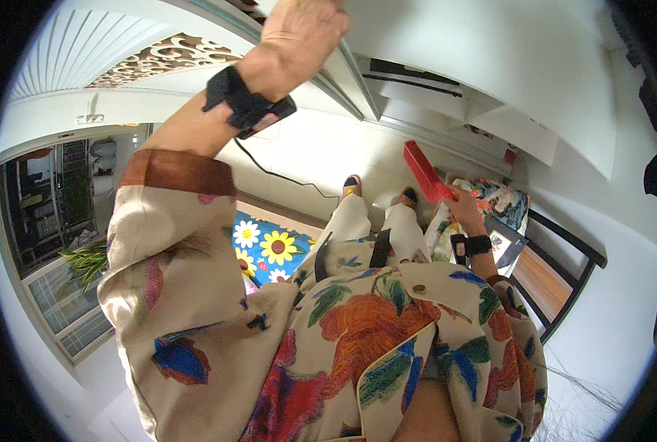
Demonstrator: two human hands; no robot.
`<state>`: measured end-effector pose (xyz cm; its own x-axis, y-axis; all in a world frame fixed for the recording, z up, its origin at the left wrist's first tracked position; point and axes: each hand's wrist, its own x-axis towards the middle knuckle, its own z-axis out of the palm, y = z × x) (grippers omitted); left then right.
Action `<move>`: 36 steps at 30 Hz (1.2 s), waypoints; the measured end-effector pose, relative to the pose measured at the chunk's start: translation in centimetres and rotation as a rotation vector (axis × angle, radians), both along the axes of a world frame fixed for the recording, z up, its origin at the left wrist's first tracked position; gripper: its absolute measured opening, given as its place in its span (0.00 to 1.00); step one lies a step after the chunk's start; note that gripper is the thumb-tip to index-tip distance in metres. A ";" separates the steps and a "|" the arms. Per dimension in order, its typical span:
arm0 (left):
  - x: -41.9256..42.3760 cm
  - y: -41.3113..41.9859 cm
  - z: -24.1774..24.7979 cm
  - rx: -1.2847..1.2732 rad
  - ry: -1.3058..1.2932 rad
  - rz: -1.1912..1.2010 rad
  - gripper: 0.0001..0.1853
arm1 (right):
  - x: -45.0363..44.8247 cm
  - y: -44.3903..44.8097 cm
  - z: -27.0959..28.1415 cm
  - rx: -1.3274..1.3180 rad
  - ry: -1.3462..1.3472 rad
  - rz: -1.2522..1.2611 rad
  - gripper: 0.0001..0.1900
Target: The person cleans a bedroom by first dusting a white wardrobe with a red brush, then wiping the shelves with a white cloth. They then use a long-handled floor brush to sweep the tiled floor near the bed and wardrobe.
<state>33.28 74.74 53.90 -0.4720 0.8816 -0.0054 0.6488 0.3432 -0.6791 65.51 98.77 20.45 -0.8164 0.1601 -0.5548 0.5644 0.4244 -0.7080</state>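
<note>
My left hand [306,44] is raised at the top of the view, its fingers curled beside the edge of a white door panel [347,74]. The fingertips are hidden, so whether it holds anything cannot be told. Lower at the right, my right hand [465,210] is closed around the narrow end of a long red object [426,172], perhaps a brush. The object's wide end points up and left, over the pale floor. Both wrists carry black straps with small devices. Near my right hand lie floral fabric [499,199] and a dark flat item with a picture [502,240].
A black-framed rack or chair [571,237] stands at the right. A white cabinet with shelves [505,119] is ahead. Blue sunflower-print fabric [278,248] lies left of my legs. A black cable [284,177] hangs from my left wrist towards the floor. A window [69,309] is at the left.
</note>
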 end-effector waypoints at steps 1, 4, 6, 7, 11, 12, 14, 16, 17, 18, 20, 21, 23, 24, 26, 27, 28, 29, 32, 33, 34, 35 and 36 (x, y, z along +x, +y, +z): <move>-0.2 -0.3 0.2 0.017 -0.021 -0.001 0.09 | -0.3 -0.2 0.4 0.016 0.002 0.000 0.25; -0.2 -0.4 0.4 -0.041 0.032 0.026 0.09 | -0.5 -0.5 1.8 0.013 0.037 0.008 0.24; 0.2 -0.2 0.3 -0.121 0.087 0.061 0.10 | -0.3 -0.3 2.9 0.019 0.064 0.014 0.23; 0.4 0.0 0.1 -0.147 0.101 0.076 0.10 | -0.1 -0.1 3.6 0.039 0.104 0.026 0.23; 1.0 0.6 -1.1 -0.302 0.151 0.135 0.18 | 2.4 3.2 9.1 0.006 0.095 0.087 0.23; 0.7 0.9 -1.6 -0.375 0.123 0.155 0.18 | 3.3 4.1 10.9 -0.018 0.190 0.066 0.24; 0.2 1.5 -3.3 -0.472 0.068 0.192 0.16 | 5.6 6.1 14.9 -0.090 0.235 -0.009 0.25; -0.3 2.1 -5.4 -0.518 0.007 0.220 0.13 | 7.0 7.1 17.9 -0.095 0.326 -0.063 0.26; -0.6 2.4 -6.4 -0.512 -0.024 0.232 0.12 | 7.2 7.3 18.8 -0.081 0.422 -0.082 0.26; -0.9 2.6 -7.4 -0.516 -0.066 0.246 0.11 | 6.9 7.7 19.5 0.008 0.371 -0.072 0.26; -1.6 2.5 -9.0 -0.519 -0.156 0.259 0.08 | 4.5 8.0 19.4 0.296 0.551 -0.058 0.25; -1.9 2.4 -9.6 -0.514 -0.154 0.251 0.08 | 2.9 8.3 18.8 0.434 0.619 -0.057 0.24; -2.1 2.1 -10.4 -0.515 -0.152 0.256 0.08 | -1.6 9.1 17.1 0.612 0.780 -0.087 0.23; -2.3 2.0 -10.5 -0.493 -0.196 0.246 0.08 | -4.0 9.6 16.2 0.698 0.788 -0.096 0.23; -2.0 1.6 -10.3 -0.484 -0.137 0.171 0.07 | -8.3 10.2 14.6 0.836 0.755 -0.103 0.24; -1.6 1.3 -10.0 -0.494 -0.108 0.136 0.07 | -10.2 10.5 13.9 0.885 0.712 -0.098 0.25; -1.2 1.0 -9.6 -0.301 -0.141 0.055 0.11 | -11.7 10.9 13.4 0.937 0.671 -0.094 0.25; -0.6 0.7 -9.3 -0.123 -0.212 0.011 0.12 | -13.0 11.3 12.9 0.967 0.676 -0.073 0.26; 2.3 -0.9 -9.3 0.334 -0.483 0.034 0.14 | -15.3 12.4 11.7 1.043 0.674 -0.012 0.26; 3.3 -2.1 -9.5 0.521 -0.582 0.042 0.14 | -15.9 12.6 11.2 1.063 0.666 -0.008 0.26; 4.0 -3.5 -9.6 0.642 -0.667 0.045 0.15 | -16.6 12.8 10.8 1.101 0.662 -0.002 0.26; 4.5 -5.0 -10.1 0.749 -0.685 0.074 0.16 | -17.3 12.9 10.3 1.121 0.598 0.002 0.26; 4.4 -6.4 -10.6 0.783 -0.658 0.116 0.16 | -18.0 13.1 10.1 1.158 0.540 0.002 0.26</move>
<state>37.70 68.31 43.33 -0.6658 0.6982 0.2632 0.7461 0.6209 0.2404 47.52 111.82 30.57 -0.8945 0.3237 0.3083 0.3202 0.9452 -0.0635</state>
